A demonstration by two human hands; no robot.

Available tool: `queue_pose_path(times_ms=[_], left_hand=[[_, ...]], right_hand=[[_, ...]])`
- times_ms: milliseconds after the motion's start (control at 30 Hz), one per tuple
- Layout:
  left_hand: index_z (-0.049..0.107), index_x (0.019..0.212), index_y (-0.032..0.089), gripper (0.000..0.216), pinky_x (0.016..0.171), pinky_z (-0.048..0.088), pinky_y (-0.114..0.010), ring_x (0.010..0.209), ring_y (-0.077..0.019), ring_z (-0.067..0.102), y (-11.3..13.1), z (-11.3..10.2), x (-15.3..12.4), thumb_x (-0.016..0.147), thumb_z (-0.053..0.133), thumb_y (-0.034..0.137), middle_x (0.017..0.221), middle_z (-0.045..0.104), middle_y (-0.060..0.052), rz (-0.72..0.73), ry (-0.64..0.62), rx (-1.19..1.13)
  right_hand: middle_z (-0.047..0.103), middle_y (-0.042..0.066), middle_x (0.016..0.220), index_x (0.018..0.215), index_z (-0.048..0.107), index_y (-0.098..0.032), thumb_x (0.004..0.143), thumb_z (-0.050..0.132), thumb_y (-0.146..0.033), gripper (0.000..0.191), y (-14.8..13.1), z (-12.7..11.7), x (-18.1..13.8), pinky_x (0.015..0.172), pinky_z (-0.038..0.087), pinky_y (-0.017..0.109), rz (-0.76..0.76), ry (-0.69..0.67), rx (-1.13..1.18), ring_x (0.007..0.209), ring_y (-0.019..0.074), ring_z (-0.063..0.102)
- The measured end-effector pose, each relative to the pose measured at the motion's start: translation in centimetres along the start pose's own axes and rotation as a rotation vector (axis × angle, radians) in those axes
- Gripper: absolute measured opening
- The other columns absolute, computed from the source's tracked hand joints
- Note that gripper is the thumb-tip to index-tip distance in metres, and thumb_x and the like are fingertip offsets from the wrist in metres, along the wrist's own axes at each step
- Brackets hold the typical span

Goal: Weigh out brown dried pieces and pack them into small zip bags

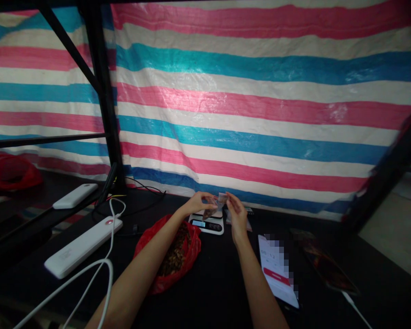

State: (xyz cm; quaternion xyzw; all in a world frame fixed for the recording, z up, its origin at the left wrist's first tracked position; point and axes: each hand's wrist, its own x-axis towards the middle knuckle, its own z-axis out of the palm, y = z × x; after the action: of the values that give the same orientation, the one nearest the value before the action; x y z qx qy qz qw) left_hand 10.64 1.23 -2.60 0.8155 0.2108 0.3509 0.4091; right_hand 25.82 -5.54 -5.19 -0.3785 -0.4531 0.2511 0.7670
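Note:
A small clear plastic bag with brownish contents is held up between my two hands, over the back of a white digital kitchen scale with a lit display. On its left side, the fingers of my left hand are closed on the bag. At the other side my right hand pinches it near the top. Beneath my left forearm sits an open red plastic bag filled with small brown dried pieces, whose kind I cannot tell. Another clear plastic bag lies by my right hand, partly hidden.
A phone with a lit screen lies to the right, beside a dark phone on a cable. At left are a white power strip or power bank with cables and a similar white block. Striped sheeting hangs behind.

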Motion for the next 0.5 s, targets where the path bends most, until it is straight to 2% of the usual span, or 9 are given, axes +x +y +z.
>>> queue_pose_path(times_ms=[233,333,500], left_hand=[[0.065,0.092,0.008,0.040,0.074,0.044,-0.026,0.075,-0.0157,0.059,0.2,0.1,0.0,0.062,0.070,0.035,0.079,0.066,-0.007,-0.005,0.022,0.021],[0.066,0.088,0.009,0.036,0.077,0.044,-0.026,0.076,-0.0153,0.059,-0.2,0.2,0.1,0.063,0.069,0.036,0.079,0.066,-0.006,0.018,0.000,0.003],[0.065,0.091,0.009,0.039,0.078,0.044,-0.027,0.077,-0.0159,0.059,-1.1,0.3,0.2,0.063,0.069,0.037,0.079,0.067,-0.006,0.039,0.016,0.012]], right_hand=[[0.065,0.006,0.104,0.096,0.065,-0.020,0.067,0.064,-0.033,0.032,0.1,-0.1,-0.1,0.092,0.037,0.039,0.022,-0.024,0.007,0.098,0.0211,0.056],[0.064,0.006,0.106,0.097,0.065,-0.020,0.067,0.064,-0.033,0.033,0.3,-0.1,-0.1,0.093,0.037,0.038,0.032,-0.024,0.014,0.099,0.0203,0.056],[0.064,0.006,0.105,0.097,0.064,-0.019,0.065,0.066,-0.032,0.034,0.7,0.1,-0.4,0.092,0.038,0.037,0.091,0.018,0.101,0.098,0.0196,0.057]])
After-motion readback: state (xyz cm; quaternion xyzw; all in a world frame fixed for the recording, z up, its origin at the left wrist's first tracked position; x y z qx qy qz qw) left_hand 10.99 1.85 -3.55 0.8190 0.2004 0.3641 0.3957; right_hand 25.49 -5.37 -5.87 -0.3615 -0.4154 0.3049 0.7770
